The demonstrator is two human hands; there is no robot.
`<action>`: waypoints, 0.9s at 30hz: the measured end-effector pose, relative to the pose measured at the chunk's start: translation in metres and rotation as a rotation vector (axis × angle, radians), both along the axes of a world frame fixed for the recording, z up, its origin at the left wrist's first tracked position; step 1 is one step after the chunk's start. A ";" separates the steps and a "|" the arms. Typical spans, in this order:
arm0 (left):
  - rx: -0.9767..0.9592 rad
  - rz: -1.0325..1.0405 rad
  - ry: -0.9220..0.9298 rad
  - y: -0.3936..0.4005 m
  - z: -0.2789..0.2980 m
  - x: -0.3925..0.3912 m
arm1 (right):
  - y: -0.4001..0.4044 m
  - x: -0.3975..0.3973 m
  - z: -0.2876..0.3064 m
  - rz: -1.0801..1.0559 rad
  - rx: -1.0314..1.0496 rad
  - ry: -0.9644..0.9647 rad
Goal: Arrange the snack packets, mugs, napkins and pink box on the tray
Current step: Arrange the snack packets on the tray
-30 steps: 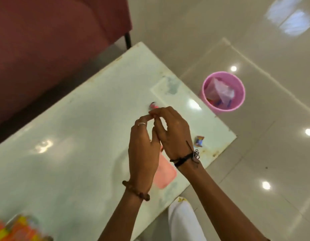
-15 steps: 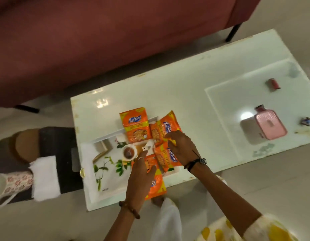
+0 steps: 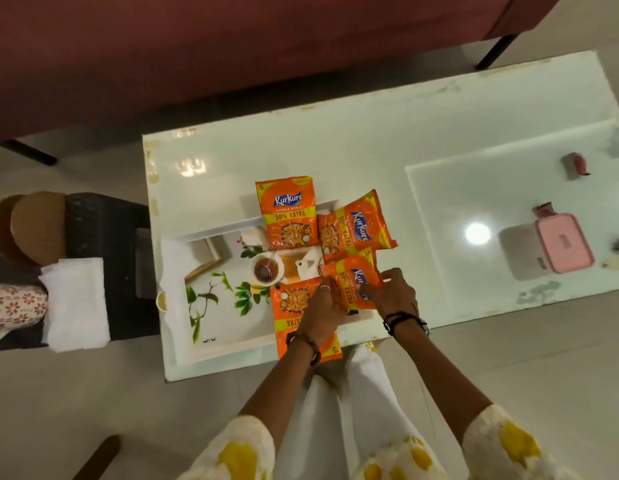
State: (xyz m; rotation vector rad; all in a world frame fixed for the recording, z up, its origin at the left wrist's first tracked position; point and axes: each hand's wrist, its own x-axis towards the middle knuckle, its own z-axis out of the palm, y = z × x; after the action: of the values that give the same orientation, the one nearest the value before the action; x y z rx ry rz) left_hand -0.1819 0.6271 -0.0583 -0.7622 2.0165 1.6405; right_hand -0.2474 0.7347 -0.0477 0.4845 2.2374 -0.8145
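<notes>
Packets of orange snacks cover the right part of a white tray (image 3: pixel 211 327) printed with leaves and a teacup, which sits at the left end of a pale glass table (image 3: pixel 370 147). The far packet (image 3: pixel 289 211) lies across the tray's far rim, and a second packet (image 3: pixel 353 225) lies tilted just to its right. The left hand (image 3: pixel 323 313) rests, fingers curled, on the near packet (image 3: pixel 294 306), which hangs over the tray's near edge. The right hand (image 3: pixel 391 291) pinches the right edge of a fourth packet (image 3: pixel 349 282) between thumb and fingers, the left fingertips touching its other side. The pink box (image 3: pixel 562 242) stands well apart on the right side of the table, off the tray. White napkins (image 3: pixel 76 303) and a flower-patterned mug (image 3: pixel 13 306) lie on a dark stool (image 3: pixel 103 230) left of the table.
</notes>
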 end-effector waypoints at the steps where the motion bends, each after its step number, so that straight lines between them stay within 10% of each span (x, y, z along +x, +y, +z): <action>1: 0.024 0.013 -0.004 0.004 -0.001 0.000 | 0.003 0.003 -0.002 0.007 0.008 -0.002; 9: 0.094 0.059 -0.011 0.013 -0.002 -0.003 | 0.013 0.010 0.006 0.002 0.024 0.152; 14: -0.236 0.249 -0.003 -0.004 0.002 0.026 | -0.004 0.028 0.032 0.222 -0.040 0.569; 20: -0.405 0.587 -0.337 -0.035 -0.011 0.068 | -0.057 0.068 0.001 0.828 -0.111 0.192; 27: -0.314 0.486 -0.181 -0.032 -0.019 0.062 | -0.061 0.085 -0.036 1.037 -0.028 0.197</action>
State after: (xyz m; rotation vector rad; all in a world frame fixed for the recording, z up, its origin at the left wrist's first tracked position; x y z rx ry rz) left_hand -0.1199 0.5949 -0.0775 -1.5563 2.0884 1.4272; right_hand -0.1625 0.6734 -0.0836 -0.7666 2.2155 -0.3269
